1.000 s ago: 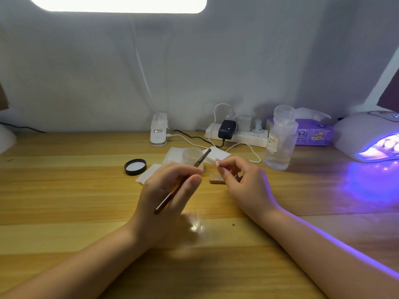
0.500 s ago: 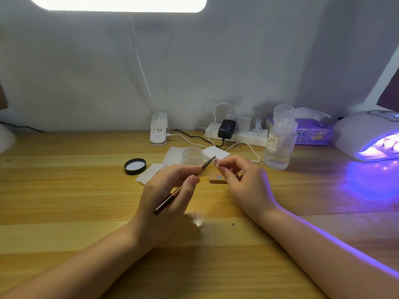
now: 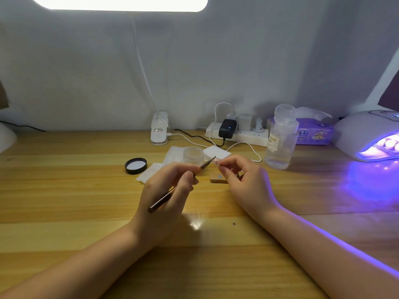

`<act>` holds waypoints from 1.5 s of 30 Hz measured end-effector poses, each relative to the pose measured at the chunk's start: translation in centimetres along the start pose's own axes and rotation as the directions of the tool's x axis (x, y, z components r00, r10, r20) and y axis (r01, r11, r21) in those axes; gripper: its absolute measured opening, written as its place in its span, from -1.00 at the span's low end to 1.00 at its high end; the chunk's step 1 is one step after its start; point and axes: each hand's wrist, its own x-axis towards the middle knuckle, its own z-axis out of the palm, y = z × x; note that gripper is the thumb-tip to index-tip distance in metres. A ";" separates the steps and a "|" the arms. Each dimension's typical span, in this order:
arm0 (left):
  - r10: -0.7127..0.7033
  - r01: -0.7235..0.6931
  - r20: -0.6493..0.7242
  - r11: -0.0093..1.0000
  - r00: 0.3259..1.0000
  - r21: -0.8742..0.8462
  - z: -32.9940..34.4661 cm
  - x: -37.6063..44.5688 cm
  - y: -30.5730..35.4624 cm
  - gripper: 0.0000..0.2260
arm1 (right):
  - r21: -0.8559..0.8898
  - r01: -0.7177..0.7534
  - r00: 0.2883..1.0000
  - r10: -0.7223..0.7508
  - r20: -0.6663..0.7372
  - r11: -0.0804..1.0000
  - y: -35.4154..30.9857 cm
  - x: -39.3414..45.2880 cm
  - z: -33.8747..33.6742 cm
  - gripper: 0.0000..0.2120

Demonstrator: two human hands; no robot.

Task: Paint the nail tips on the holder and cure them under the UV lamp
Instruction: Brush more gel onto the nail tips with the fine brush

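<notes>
My left hand [image 3: 166,195] grips a thin brown brush [image 3: 183,183], its dark tip pointing up and right. My right hand [image 3: 244,182] pinches a small pale nail tip [image 3: 216,162] between thumb and forefinger, held just right of the brush tip. Below the nail tip a small wooden holder block [image 3: 217,178] lies on the desk, partly hidden by my right hand. An open clear gel jar [image 3: 193,153] stands behind the brush. The white UV lamp [image 3: 367,134] glows purple at the far right.
The jar's black lid [image 3: 136,165] lies left of the white wipes [image 3: 172,157]. A clear liquid bottle [image 3: 280,139], a power strip [image 3: 237,134] with cables, a purple tissue pack [image 3: 313,132] and a desk lamp base [image 3: 159,131] line the back of the wooden desk [image 3: 64,190].
The brush tip has dropped a little and drawn closer to the nail tip. My right hand has barely moved.
</notes>
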 end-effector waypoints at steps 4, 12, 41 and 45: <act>-0.043 0.042 0.020 0.999 0.999 0.018 0.0 0.1 0.1 -0.70 | -0.006 0.019 1.000 -0.019 -0.002 1.000 -0.1 0.0 0.0 -0.90; -0.067 0.067 0.001 0.994 0.998 -0.086 -0.1 0.0 0.1 -0.72 | -0.035 -0.005 1.000 0.005 -0.001 0.999 0.1 0.0 0.0 -0.90; -0.100 0.094 -0.074 0.993 0.992 -0.074 0.1 0.3 0.1 -0.82 | 0.069 -0.003 0.999 0.001 0.036 0.998 0.5 0.0 0.1 -0.92; -0.102 0.096 -0.076 0.992 0.992 -0.076 0.1 0.2 0.2 -0.80 | 0.080 0.002 0.999 -0.005 0.043 0.997 0.5 0.0 0.0 -0.91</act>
